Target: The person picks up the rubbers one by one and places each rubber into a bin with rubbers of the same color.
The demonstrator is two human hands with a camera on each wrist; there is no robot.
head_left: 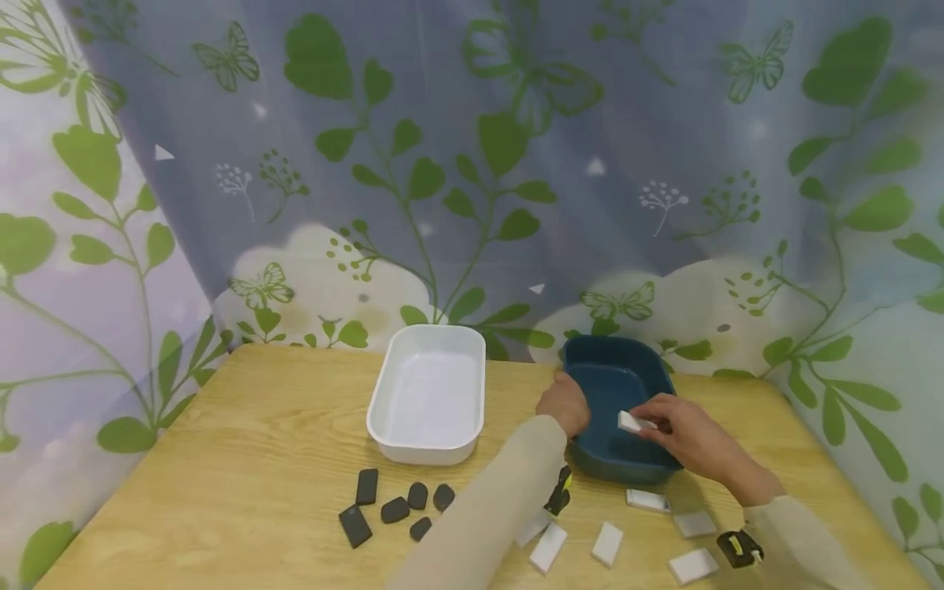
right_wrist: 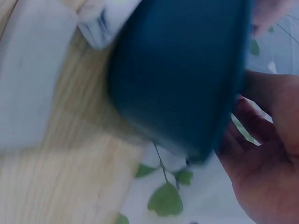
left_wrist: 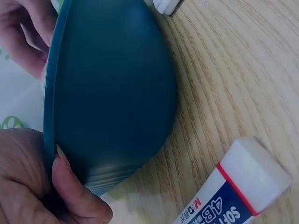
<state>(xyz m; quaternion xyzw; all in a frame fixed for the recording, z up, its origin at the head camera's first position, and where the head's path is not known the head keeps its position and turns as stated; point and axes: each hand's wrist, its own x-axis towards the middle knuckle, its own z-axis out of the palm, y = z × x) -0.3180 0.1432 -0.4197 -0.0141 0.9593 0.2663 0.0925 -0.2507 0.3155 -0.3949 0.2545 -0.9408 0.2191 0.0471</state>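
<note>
A dark blue plastic basin stands at the right of the table. My left hand grips its left rim; in the left wrist view the thumb lies along the outer wall and the other fingers are hidden behind the rim. Over the basin, my right hand pinches a small white eraser between thumb and fingers. In the right wrist view the basin's wall hides that eraser and the fingertips of the right hand. Nearby lies an eraser in a blue, red and white sleeve.
Several white erasers are scattered in front of the basin. A white basin stands left of it at the back, with several small black pieces before it. Patterned curtain hangs behind the wooden table.
</note>
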